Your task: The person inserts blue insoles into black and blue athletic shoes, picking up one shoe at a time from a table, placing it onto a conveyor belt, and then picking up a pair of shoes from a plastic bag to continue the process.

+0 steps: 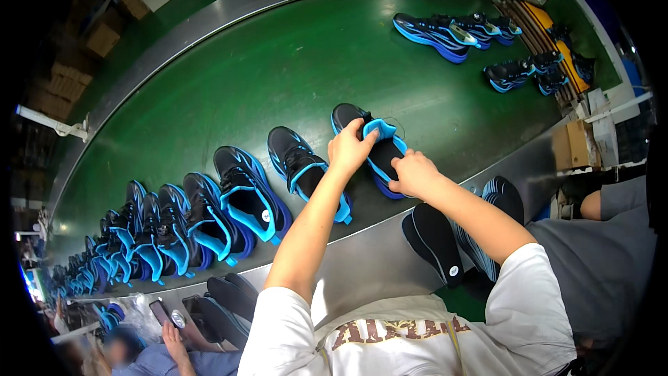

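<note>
A black sneaker (341, 115) with blue trim lies on the green conveyor belt in front of me, toe pointing away. My left hand (350, 145) is closed on its light-blue tongue (379, 127), thumb and fingers pinching the upper edge. A black insole (384, 156) shows in the shoe's opening. At the heel end, my right hand (415, 174) has its fingers closed around the insole's rear part; the fingertips are partly hidden. Just left stands another such sneaker (296, 157), untouched.
A long row of similar sneakers (243, 188) runs left along the belt (306, 49). More shoes (438, 35) sit at the far right. Stacks of black insoles (433, 240) lie on the metal ledge near my right arm. A co-worker (160, 358) holds a phone at lower left.
</note>
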`<state>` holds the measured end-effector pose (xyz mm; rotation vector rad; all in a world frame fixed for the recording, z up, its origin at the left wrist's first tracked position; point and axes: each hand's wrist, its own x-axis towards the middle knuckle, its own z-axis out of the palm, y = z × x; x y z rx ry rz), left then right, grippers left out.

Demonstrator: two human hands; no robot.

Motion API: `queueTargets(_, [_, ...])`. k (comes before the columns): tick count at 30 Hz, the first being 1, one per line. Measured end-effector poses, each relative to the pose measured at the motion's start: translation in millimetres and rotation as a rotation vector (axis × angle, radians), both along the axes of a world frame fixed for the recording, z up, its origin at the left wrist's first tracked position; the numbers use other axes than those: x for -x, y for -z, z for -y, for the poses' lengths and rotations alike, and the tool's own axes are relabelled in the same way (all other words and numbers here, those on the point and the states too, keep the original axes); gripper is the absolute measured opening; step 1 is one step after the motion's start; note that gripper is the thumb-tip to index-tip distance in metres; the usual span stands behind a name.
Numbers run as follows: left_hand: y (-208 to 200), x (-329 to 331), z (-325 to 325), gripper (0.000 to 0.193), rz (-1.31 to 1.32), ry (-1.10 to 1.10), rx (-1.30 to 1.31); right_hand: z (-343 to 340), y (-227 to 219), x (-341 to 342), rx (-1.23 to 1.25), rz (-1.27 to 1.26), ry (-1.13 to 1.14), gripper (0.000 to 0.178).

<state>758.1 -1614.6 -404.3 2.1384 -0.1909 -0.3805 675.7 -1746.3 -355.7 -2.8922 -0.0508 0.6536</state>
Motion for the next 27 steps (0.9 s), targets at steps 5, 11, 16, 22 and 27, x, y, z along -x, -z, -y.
queueTargets(5, [10,-9,-3,0.043,-0.094,0.001,0.022,6,24,-3,0.015,0.043,-0.197,0.016])
queueTargets(11, [11,-5,2,0.038,-0.019,0.022,0.023,6,71,-16,0.032,0.233,-0.251,0.012])
queueTargets(16, [22,2,0,0.034,0.162,-0.012,0.115,-1,74,-17,0.146,0.191,-0.31,0.015])
queueTargets(22, [28,2,-2,0.026,0.279,0.027,0.096,-1,78,-20,0.166,0.15,-0.289,0.015])
queueTargets(27, [21,5,1,0.035,0.234,0.026,0.081,5,83,-21,0.148,0.075,-0.297,0.024])
